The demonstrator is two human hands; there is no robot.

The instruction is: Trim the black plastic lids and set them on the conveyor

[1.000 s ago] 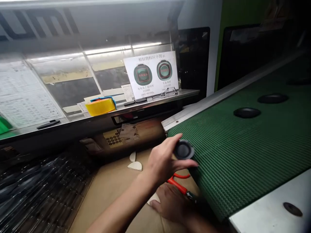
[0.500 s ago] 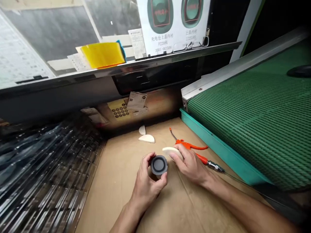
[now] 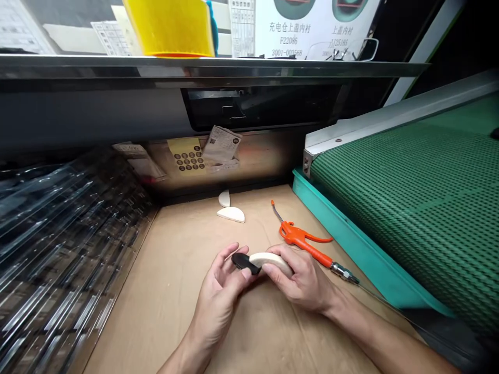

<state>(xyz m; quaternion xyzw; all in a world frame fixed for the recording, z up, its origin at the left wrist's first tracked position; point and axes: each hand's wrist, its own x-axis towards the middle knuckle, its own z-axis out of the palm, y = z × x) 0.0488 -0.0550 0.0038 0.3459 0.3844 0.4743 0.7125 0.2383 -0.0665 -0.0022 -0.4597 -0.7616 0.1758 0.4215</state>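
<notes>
In the head view, both hands work close together above a sheet of brown cardboard. The left hand is closed on a dark round part, its thumb over the near side and some fingertips lifted free. The right hand pinches a thick white pad between thumb and fingers, and the pad's edge overlaps the part (whether it presses or only passes in front, I cannot tell).

The likeliest trouble is a slip: the left hold looks light, so a hard push from the pad could tip the part out onto the cardboard. Too much force on one edge might also scuff it, and the left thumb lies near enough to be rubbed.

Two half-round white pieces lie beyond the hands, well clear of them. An orange air gun rests just past the right hand; a careless swing of that wrist could knock it against the green tray beside it. That tray runs along the belt, while clear plastic trays are stacked on the left.
</notes>
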